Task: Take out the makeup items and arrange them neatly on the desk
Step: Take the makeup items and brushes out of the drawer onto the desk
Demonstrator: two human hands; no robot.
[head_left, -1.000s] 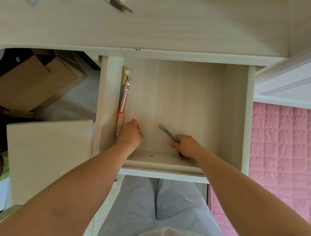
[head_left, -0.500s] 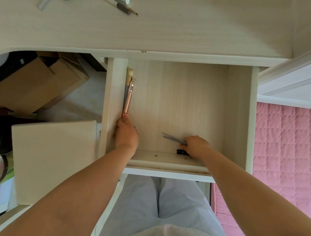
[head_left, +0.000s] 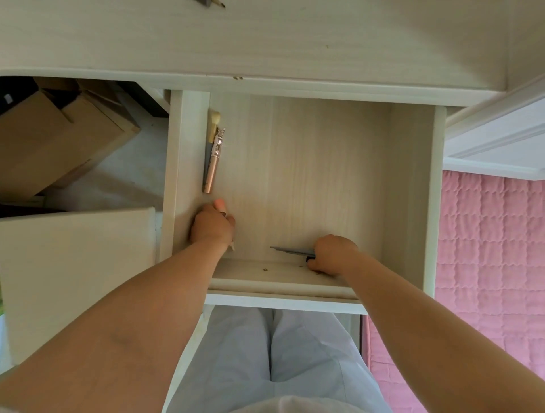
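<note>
The left hand (head_left: 211,225) is curled round a small pink-tipped stick (head_left: 219,204) that pokes out past its knuckles, beside the left wall of the open drawer (head_left: 436,188). The right hand (head_left: 333,255) is curled too, at the drawer's front edge, holding the end of a thin grey pencil (head_left: 290,251) that lies flat across the drawer floor. Further back, a rose-gold tube (head_left: 213,165) and a pale brush (head_left: 213,123) lie against the left wall, untouched. On the desk (head_left: 265,38) above, only the ends of a couple of pens (head_left: 211,2) show. I judge the job part done: four items at least are left in the drawer.
</note>
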